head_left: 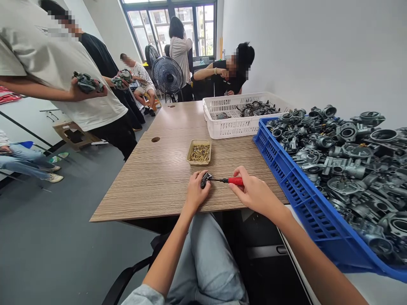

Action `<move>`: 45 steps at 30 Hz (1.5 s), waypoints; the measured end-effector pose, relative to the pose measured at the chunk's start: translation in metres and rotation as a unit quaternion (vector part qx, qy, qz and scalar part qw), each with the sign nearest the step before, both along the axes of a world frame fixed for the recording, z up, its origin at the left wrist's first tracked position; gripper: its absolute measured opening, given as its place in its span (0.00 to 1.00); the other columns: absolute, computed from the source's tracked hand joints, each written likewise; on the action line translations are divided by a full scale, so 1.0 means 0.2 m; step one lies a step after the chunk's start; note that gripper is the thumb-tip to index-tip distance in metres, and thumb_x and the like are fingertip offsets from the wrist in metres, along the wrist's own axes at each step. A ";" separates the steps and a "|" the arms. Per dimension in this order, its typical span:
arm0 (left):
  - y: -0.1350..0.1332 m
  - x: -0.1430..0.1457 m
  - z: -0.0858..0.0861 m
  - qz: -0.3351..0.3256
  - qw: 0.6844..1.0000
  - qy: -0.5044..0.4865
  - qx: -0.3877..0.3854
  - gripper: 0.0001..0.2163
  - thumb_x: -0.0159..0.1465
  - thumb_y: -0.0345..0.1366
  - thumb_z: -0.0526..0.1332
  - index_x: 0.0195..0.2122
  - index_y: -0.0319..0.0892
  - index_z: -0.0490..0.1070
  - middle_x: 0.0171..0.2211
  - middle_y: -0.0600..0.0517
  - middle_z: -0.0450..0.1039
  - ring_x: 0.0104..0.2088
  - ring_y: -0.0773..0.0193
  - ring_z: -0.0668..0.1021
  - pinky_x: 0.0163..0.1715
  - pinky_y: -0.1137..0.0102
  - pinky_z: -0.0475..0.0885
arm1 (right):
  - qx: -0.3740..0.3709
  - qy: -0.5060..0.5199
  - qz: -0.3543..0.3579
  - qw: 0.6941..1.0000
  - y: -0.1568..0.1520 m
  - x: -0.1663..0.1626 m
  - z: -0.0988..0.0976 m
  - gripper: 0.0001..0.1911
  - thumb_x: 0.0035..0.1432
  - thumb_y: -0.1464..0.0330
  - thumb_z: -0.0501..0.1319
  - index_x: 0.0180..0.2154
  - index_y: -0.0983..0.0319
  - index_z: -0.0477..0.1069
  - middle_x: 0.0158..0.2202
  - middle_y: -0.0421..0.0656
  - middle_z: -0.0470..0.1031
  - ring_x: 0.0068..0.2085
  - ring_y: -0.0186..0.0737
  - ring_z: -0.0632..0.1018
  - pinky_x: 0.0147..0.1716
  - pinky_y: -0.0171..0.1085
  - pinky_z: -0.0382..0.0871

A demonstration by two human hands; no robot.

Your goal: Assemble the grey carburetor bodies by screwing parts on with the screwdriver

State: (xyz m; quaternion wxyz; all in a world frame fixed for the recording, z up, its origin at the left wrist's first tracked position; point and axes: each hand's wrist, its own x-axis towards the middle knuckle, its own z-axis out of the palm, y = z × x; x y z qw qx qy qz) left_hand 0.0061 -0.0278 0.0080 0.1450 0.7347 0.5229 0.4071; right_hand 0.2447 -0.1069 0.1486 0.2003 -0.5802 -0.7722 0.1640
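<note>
White basket (222, 127), blue crate (286, 169), brass-screw tray (188, 154), fan (167, 75)

- Plain white walls (305, 51) enclose the room.
- Smooth grey floor (47, 237).
- Long wood-grain laminate table (159, 169).
- Dark-framed multi-pane window (171, 21) at the far end, bright with daylight.
- Black round standing fan (167, 75) near it.

Screw tray (199, 152) mid-bench (152, 178), carburetor part (205, 179) and screwdriver (230, 181) just before it. Parts crate (305, 203) right; basket (237, 120) behind, probably touching the crate.
</note>
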 end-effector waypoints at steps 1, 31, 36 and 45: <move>0.00 0.00 0.00 0.000 1.000 -0.001 -0.001 0.22 0.70 0.34 0.62 0.65 0.47 0.73 0.56 0.44 0.75 0.57 0.50 0.78 0.64 0.53 0.73 | -0.003 0.035 0.033 0.999 0.00 0.01 0.00 0.10 0.76 0.62 0.57 0.53 0.55 0.60 0.43 0.43 0.83 0.42 0.47 0.85 0.37 0.37 0.62; 0.00 0.00 0.00 -0.004 1.000 -0.003 0.008 0.22 0.69 0.34 0.62 0.64 0.46 0.74 0.55 0.43 0.75 0.55 0.50 0.78 0.62 0.53 0.74 | -0.034 0.063 0.075 0.995 -0.02 0.04 0.00 0.07 0.77 0.65 0.53 0.54 0.55 0.60 0.50 0.47 0.83 0.49 0.49 0.85 0.42 0.38 0.66; 0.01 0.00 0.00 -0.006 1.000 -0.003 0.009 0.22 0.69 0.34 0.63 0.64 0.47 0.74 0.55 0.43 0.75 0.55 0.49 0.78 0.62 0.53 0.74 | -0.008 -0.048 -0.030 0.998 -0.01 -0.02 0.00 0.08 0.80 0.61 0.53 0.52 0.58 0.61 0.40 0.46 0.84 0.40 0.51 0.86 0.34 0.38 0.59; 0.00 0.00 0.00 -0.008 1.000 -0.001 0.002 0.22 0.69 0.34 0.62 0.64 0.46 0.74 0.55 0.43 0.75 0.55 0.50 0.78 0.62 0.53 0.73 | 0.005 -0.150 -0.105 0.983 -0.01 -0.06 0.01 0.14 0.80 0.54 0.53 0.46 0.58 0.64 0.32 0.45 0.82 0.35 0.51 0.85 0.30 0.39 0.49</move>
